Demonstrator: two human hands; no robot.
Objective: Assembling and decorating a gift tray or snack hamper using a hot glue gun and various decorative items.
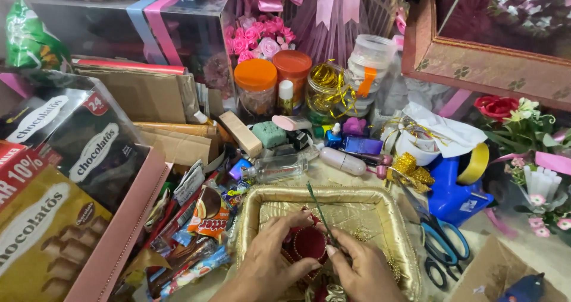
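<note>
1. The left hand [267, 260] is curling its fingers around a small red ornament [308, 244], gripping its left side.
2. The right hand [363, 269] is pinching the ornament's right edge with its fingertips.
3. The ornament is sitting inside the gold tray [380, 204], near its front edge.
4. Blue scissors [443, 245] are lying just beside the tray's right rim; a clear bottle [276, 168] is lying behind its back left corner.

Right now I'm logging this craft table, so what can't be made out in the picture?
Head view:
- Small red round piece: both hands cover most of it.
- Left hand and right hand: wrists cut off by the bottom edge.
- Gold tray: near rim hidden behind the hands.
- Orange-lidded jar: contents too blurred.
</note>
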